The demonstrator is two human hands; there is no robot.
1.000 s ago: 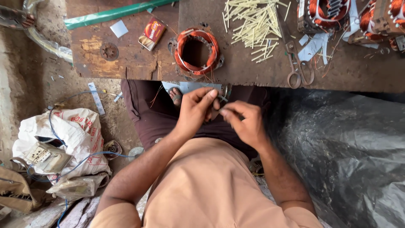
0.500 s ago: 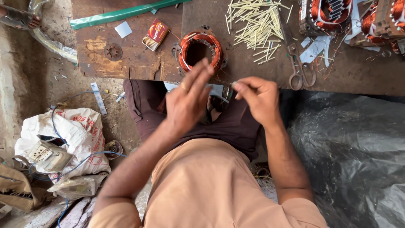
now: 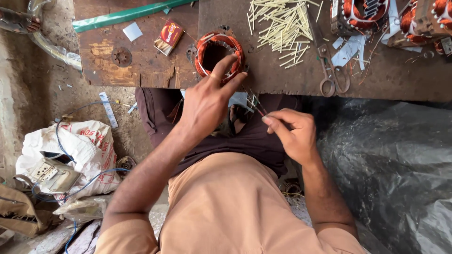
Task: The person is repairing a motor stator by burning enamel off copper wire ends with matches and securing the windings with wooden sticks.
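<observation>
My left hand (image 3: 207, 101) reaches up over my lap, its fingers spread and touching the near rim of a ring-shaped copper coil (image 3: 217, 54) that lies on the wooden board (image 3: 301, 75). My right hand (image 3: 292, 134) stays low over my dark trousers, pinching a few thin sticks or wires (image 3: 256, 106) between thumb and forefinger. A pale flat piece (image 3: 241, 99) rests on my lap between the hands.
A pile of thin pale sticks (image 3: 281, 23) and scissors (image 3: 332, 70) lie on the board, with wound copper motor parts (image 3: 365, 14) at the far right. A small red box (image 3: 169, 35) and green strip (image 3: 127, 15) lie left. A white sack (image 3: 77, 155) sits on the floor; dark plastic sheet (image 3: 391, 164) at right.
My left hand has left my right hand and risen to the copper coil on the board. My right hand stays over my lap, still pinching the thin pieces.
</observation>
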